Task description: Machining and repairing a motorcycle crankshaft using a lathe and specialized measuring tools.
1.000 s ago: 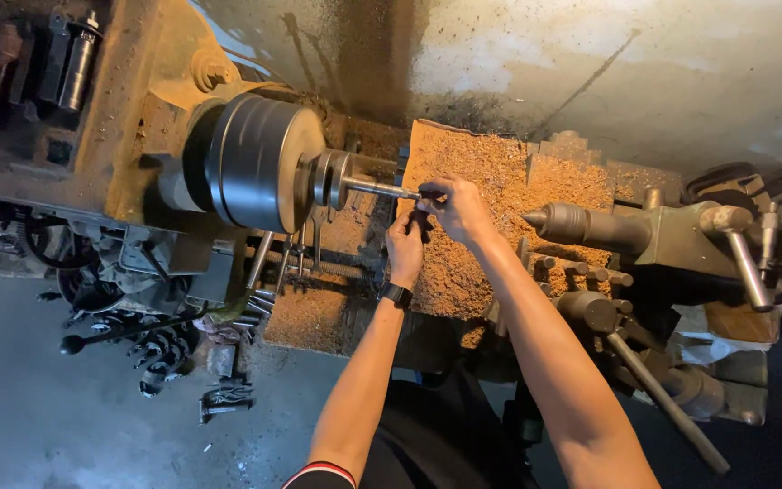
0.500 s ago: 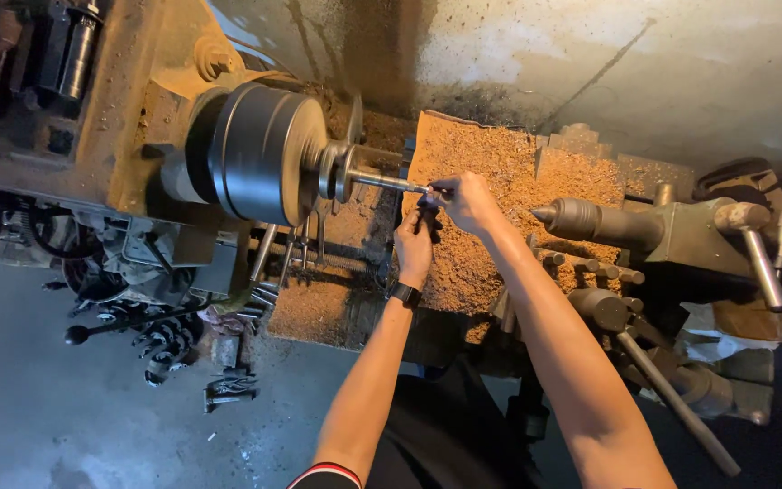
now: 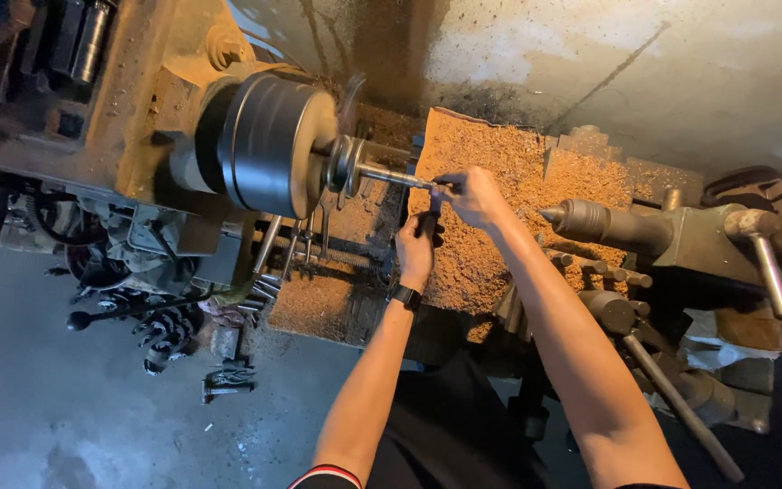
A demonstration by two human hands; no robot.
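Observation:
A thin metal rod (image 3: 391,175) sticks out of the lathe's round grey chuck (image 3: 269,145). My right hand (image 3: 474,195) is at the rod's free end, fingers pinched around a small dark tool there. Just below it, my left hand (image 3: 415,249) grips the dark handle of the same tool, a black watch on the wrist. Whether the two hands hold one tool or two pieces is hard to tell.
Sawdust-like shavings cover the lathe bed (image 3: 500,172). The tailstock with its pointed centre (image 3: 590,222) sits to the right, with levers (image 3: 681,407) below it. Several wrenches hang under the chuck (image 3: 296,244). Dark metal parts lie on the grey floor (image 3: 165,330).
The view has shifted slightly; both hands stay at the rod's end, with the right hand closing a little nearer the tip.

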